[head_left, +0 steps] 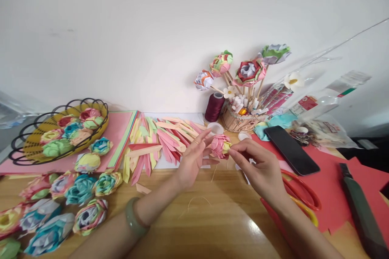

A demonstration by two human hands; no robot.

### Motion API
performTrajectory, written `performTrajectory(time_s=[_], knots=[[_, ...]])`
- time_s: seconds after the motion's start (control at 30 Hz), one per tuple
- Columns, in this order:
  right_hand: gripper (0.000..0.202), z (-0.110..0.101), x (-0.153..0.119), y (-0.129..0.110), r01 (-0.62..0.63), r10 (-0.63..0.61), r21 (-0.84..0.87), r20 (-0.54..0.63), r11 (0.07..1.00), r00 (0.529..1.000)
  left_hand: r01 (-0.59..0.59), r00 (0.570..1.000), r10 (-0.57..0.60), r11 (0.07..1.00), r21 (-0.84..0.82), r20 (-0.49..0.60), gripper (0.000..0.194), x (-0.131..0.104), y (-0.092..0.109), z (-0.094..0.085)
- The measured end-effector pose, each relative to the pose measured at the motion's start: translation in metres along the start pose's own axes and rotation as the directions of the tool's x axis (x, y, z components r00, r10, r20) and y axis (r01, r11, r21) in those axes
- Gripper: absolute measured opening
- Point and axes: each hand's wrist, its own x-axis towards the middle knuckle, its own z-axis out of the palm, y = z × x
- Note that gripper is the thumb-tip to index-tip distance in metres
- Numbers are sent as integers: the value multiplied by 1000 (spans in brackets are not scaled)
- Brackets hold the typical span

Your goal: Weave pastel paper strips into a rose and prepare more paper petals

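Observation:
A pink and yellow paper flower (219,146) is held up above the wooden table, between both hands. My left hand (193,162), with a green bangle on its wrist, is at the flower's left side, fingers spread around it and palm turned up. On the right, my right hand (255,166) pinches the flower's yellow edge between thumb and fingers. Folded paper strips (164,139) in pink, yellow, green and peach lie in a pile behind my left hand. A thin thread hangs below the flower.
Several paper flowers (80,189) cover the left side, near a yellow basket (33,133). Behind stand a maroon thread spool (214,107) and a pot (243,121) of stemmed flowers. To the right are a phone (291,149), scissors (304,190), red paper (328,186) and a dark green tool (361,210).

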Motion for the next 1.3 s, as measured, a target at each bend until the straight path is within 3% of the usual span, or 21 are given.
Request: performTrajectory(time_s=[0.1,0.2,0.4,0.53,0.7,1.0,1.3], knots=[[10,0,1,0,127,-126,-49,37,991,991,53,998,-51,997,59,-36,52,1,-1,-1],[8,1,2,2,189,-187,-56,36,980,982,48,998,-44,996,77,-50,42,1,-1,-2],[8,2,0,3,133,-136,-46,-62,990,989,-3,999,6,998,-70,35,46,1,1,-3],[10,2,-1,2,124,-124,-8,-133,992,983,26,995,-14,993,-119,94,45,1,1,-6],[6,2,-2,2,119,-114,31,-137,992,984,92,989,-65,974,-206,135,42,1,3,-6],[5,3,-4,6,56,-38,86,-195,995,980,150,985,-124,959,-239,121,41,0,7,-3],[7,3,-4,3,114,-104,47,-180,992,978,180,981,-155,946,-270,113,43,0,8,-2]])
